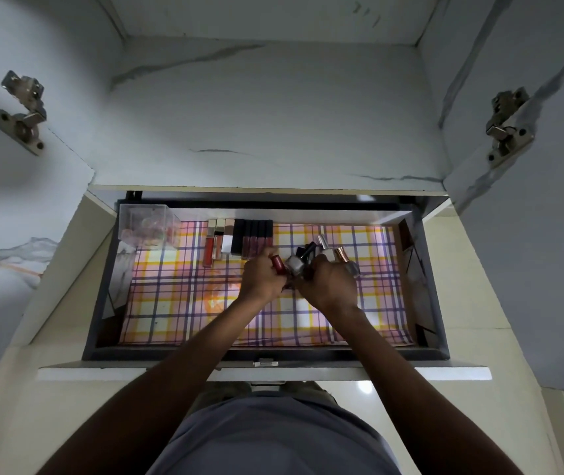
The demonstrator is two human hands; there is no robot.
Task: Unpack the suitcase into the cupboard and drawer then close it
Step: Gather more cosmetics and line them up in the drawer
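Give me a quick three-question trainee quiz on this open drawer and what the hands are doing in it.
1. True or false: the clear plastic box sits in the drawer's far right corner.
2. What does the left hand grip?
A. a red nail polish bottle
B. a comb
C. a folded shirt
3. Fill in: the row of upright lip gloss tubes stands on the ____ drawer liner.

Key: 1 false, it is in the far left corner. 2 A. 3 plaid. The right hand holds several nail polish bottles.
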